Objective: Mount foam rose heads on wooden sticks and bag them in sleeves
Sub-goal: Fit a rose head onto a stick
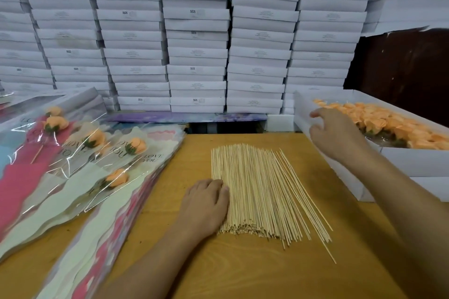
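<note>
Head view, wooden table [243,274].

Wooden sticks [262,192]: large loose bundle lying flat at table centre, ends fanned slightly toward the right, a few strays apart on the right edge of the pile.

Left hand [206,204]: palm down at left edge of the stick bundle, fingertips touching the outermost sticks, fingers loosely bent, nothing gripped.

Right hand [332,128]: raised over near wall of white box [398,165] at right, fingers spread and curved, holding nothing; contact with box rim cannot be told.

Foam rose heads [388,124]: orange, packed in the white box, well apart from the sticks.

Sleeves [80,177]: stacked at left of table, printed "LOVE YOU", clear fronts; several finished roses [136,145] bagged inside, lying on top.

Background: wall of stacked white cartons [194,31].
</note>
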